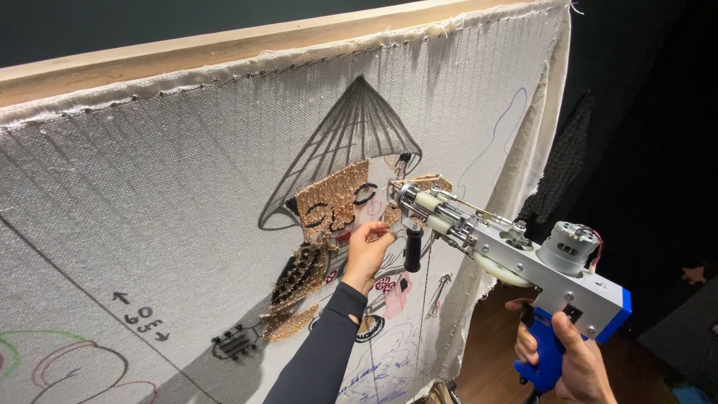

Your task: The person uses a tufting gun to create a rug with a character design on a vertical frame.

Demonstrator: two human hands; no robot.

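A white tufting cloth (172, 187) is stretched on a wooden frame (187, 56). It bears a drawn figure with a cone hat and a face patch of tan yarn (333, 202). My right hand (565, 355) grips the blue handle of a silver tufting gun (516, 258), whose nose (400, 196) touches the cloth beside the tan face. My left hand (366, 251), in a dark sleeve, pinches something small near the gun's tip, close to the black front handle (413, 248). A thin strand of yarn (425, 299) hangs down from the gun.
Pen drawings and an arrowed mark cover the lower cloth (142, 318). The cloth's frayed right edge (523, 157) hangs loose. Wooden floor (497, 352) shows below right, with a dark room behind and a dark cloth (565, 161) hanging there.
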